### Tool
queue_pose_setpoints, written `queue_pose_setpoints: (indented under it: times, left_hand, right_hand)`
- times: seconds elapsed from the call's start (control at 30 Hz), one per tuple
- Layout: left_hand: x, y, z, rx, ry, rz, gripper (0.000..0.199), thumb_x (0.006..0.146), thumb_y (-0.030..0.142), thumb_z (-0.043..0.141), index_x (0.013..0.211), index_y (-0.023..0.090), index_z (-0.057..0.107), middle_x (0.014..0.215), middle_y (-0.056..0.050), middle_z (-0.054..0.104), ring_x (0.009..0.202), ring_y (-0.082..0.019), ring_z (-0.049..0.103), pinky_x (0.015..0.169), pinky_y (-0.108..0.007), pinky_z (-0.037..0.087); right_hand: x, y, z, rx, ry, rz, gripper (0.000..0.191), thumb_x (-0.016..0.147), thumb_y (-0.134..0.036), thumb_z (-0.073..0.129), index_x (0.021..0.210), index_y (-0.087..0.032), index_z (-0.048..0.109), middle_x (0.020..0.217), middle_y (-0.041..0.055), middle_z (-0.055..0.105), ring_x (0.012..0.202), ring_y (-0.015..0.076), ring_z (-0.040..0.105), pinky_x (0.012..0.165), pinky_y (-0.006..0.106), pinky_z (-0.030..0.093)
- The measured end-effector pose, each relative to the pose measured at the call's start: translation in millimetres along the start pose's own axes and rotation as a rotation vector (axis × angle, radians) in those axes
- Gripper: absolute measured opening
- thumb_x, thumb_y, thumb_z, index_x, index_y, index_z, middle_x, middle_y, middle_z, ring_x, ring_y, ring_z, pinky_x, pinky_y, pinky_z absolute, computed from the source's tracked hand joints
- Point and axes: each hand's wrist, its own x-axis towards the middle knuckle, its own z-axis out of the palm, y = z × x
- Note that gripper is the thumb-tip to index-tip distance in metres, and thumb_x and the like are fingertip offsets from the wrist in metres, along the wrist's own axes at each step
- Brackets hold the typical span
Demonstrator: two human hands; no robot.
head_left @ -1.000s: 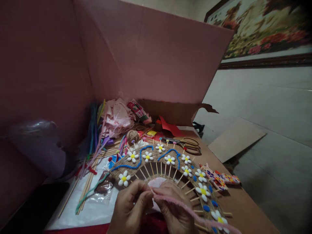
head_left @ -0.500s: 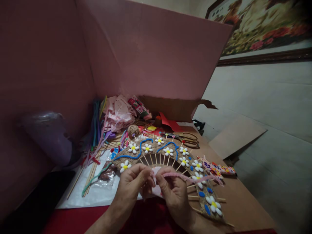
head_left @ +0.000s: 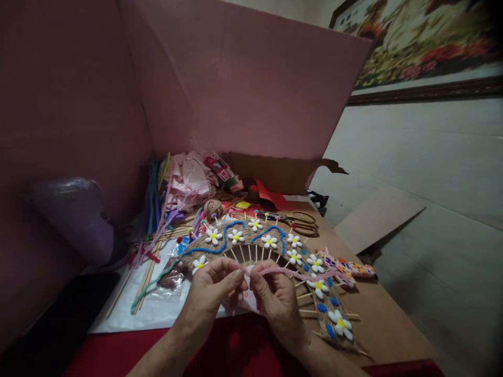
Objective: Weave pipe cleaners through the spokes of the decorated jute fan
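Between my two hands runs a fuzzy pink pipe cleaner (head_left: pixel 301 274). My left hand (head_left: pixel 216 287) pinches its short end between thumb and fingertips, and my right hand (head_left: pixel 277 299) pinches it close by. Its long free part trails off to the right. Under and beyond my hands lies a fan-shaped piece (head_left: pixel 245 247) of sticks wound with brown twine, decorated with white-petalled flowers, blue wavy lines and blue oval dots. Below my fingers a pale pink patch (head_left: pixel 249 299) shows at the fan's base, partly hidden.
Scissors (head_left: pixel 302 222) with gold-coloured handles lie behind the fan, near a twine ball (head_left: pixel 213 209). Crumpled pink cloth (head_left: pixel 190 178) and several coloured pipe cleaners (head_left: pixel 152 199) pile up at back left. A green pipe cleaner (head_left: pixel 155 287) crosses sticks on the white sheet (head_left: pixel 118 320). Cardboard (head_left: pixel 396 324) extends right.
My hands stay close together on the pink pipe cleaner, with a small shift of the fingers. The whole view has moved slightly.
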Motion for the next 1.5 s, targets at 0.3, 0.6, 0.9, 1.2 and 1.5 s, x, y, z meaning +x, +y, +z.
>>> queue_pose_setpoints:
  times: [0.3,0.6,0.9,1.2,1.5]
  left_hand:
    - [-1.0,1.0,0.8,-0.016,-0.038,-0.013,0.020,0.075,0.031,0.067,0.073,0.014,0.056,0.057,0.000,0.060,0.045,-0.009,0.051,0.037,-0.018,0.041]
    - [-4.4,6.4,5.1,0.149,-0.025,0.082,0.024,0.074,0.035,0.067,0.072,0.014,0.055,0.057,0.002,0.057,0.043,-0.007,0.047,0.041,-0.018,0.039]
    - [-8.7,3.9,2.2,0.320,-0.105,0.123,0.020,0.084,0.036,0.054,0.079,0.017,0.051,0.061,0.004,0.048,0.049,-0.008,0.043,0.046,-0.020,0.038]
    - [-9.3,2.7,3.3,0.843,-0.063,0.389,0.013,0.085,0.021,0.049,0.074,0.017,0.055,0.064,0.001,0.054,0.057,-0.011,0.047,0.055,-0.023,0.034]
    - [-6.5,1.2,5.8,0.478,0.022,0.213,0.018,0.082,0.032,0.057,0.081,0.016,0.064,0.065,-0.002,0.060,0.055,-0.011,0.054,0.052,-0.021,0.042]
  right_hand:
    - [0.8,1.7,-2.1,-0.014,-0.048,0.040,0.014,0.088,-0.032,0.053,0.083,-0.019,0.055,0.075,0.0009,0.057,0.070,0.0124,0.056,0.065,0.025,0.046]
    - [1.1,-1.5,-2.7,-0.052,-0.048,0.045,0.016,0.087,-0.033,0.054,0.081,-0.018,0.054,0.067,-0.0014,0.054,0.057,0.0092,0.051,0.051,0.020,0.040]
    - [2.9,3.3,-4.4,-0.080,0.043,0.027,0.016,0.087,-0.034,0.054,0.082,-0.018,0.056,0.070,-0.0011,0.055,0.058,0.0088,0.049,0.052,0.020,0.039]
    - [3.8,5.7,-7.0,-0.243,0.057,-0.079,0.014,0.085,-0.030,0.056,0.080,-0.018,0.060,0.075,0.0014,0.061,0.071,0.0137,0.056,0.065,0.024,0.043]
    - [6.7,11.6,-7.1,-0.064,0.107,-0.065,0.010,0.082,-0.029,0.062,0.080,-0.019,0.064,0.071,-0.0001,0.058,0.062,0.0115,0.051,0.056,0.022,0.040]
